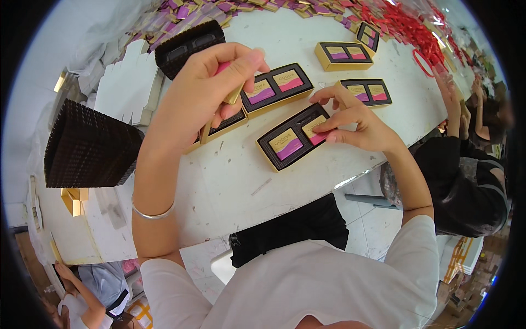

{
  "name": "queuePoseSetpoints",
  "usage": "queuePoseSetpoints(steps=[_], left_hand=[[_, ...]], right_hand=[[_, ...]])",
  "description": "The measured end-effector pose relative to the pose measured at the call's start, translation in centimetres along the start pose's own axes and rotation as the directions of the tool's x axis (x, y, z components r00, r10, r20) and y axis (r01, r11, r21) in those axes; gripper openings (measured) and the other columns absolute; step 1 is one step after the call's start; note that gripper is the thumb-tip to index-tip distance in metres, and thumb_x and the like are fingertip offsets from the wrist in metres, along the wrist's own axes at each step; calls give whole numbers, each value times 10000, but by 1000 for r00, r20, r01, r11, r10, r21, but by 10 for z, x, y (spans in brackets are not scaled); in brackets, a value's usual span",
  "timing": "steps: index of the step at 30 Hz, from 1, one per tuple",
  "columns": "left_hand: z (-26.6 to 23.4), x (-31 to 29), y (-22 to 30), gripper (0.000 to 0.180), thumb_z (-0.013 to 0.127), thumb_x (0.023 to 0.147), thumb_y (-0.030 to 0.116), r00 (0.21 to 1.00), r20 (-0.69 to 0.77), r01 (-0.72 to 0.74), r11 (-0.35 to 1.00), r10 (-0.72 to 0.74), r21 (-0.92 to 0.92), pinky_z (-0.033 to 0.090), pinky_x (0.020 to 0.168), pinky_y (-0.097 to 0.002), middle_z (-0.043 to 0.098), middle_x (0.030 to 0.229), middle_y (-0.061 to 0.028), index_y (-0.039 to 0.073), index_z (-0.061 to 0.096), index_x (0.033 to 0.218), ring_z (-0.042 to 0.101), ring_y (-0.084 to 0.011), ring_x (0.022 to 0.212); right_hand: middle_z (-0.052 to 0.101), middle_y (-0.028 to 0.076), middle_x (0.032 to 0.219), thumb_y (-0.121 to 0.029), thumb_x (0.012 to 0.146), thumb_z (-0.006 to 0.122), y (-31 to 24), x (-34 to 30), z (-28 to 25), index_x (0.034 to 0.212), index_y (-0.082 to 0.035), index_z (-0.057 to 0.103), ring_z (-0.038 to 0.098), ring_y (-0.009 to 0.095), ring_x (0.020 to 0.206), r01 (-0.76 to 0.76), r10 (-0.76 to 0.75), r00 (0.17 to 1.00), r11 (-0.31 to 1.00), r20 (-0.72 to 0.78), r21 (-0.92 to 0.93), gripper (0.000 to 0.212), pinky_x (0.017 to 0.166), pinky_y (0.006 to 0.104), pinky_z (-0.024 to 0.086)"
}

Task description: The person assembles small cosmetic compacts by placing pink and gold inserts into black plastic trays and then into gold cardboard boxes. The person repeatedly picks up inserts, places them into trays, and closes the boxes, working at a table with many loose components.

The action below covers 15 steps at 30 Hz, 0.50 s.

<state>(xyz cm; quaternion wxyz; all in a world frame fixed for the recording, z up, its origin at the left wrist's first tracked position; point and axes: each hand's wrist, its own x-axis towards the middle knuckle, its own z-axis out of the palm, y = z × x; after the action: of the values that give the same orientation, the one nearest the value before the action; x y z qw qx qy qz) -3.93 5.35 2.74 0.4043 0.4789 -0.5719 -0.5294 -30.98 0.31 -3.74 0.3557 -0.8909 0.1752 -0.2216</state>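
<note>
My left hand is raised over the boxes at left of centre, its fingers closed round a gold-and-pink packet that they mostly hide. My right hand has thumb and fingertips on another gold-and-pink packet, which sits in the right compartment of a gold box with a black tray. The left compartment of that box has a gold-and-purple packet. Just behind lies a similar box with a purple and a pink packet. Beneath my left hand, another box is partly covered.
Filled boxes stand farther right. A stack of black trays and another black stack are at left, near white card pieces. Loose packets and red ribbons heap along the far edge. Other people sit nearby.
</note>
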Motion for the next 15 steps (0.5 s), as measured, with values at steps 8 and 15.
queuePoseSetpoints(steps=[8, 15], left_hand=[[-11, -1, 4, 349, 416, 970, 351, 996, -55, -73, 995, 70, -64, 245, 336, -158, 502, 696, 4, 36, 567, 955, 360, -16, 402], [-13, -15, -26, 677, 223, 909, 639, 990, -9, 129, 944, -138, -302, 272, 333, -172, 523, 706, -43, 50, 456, 1148, 385, -56, 390]], right_hand=[[497, 78, 978, -16, 763, 673, -2, 18, 9, 839, -65, 650, 499, 208, 929, -134, 134, 991, 990, 18, -35, 93, 789, 327, 415], [527, 104, 1095, 8, 758, 658, -35, 51, 7, 1053, -71, 618, 555, 250, 912, 48, -109, 944, 980, -312, -194, 308, 781, 323, 452]])
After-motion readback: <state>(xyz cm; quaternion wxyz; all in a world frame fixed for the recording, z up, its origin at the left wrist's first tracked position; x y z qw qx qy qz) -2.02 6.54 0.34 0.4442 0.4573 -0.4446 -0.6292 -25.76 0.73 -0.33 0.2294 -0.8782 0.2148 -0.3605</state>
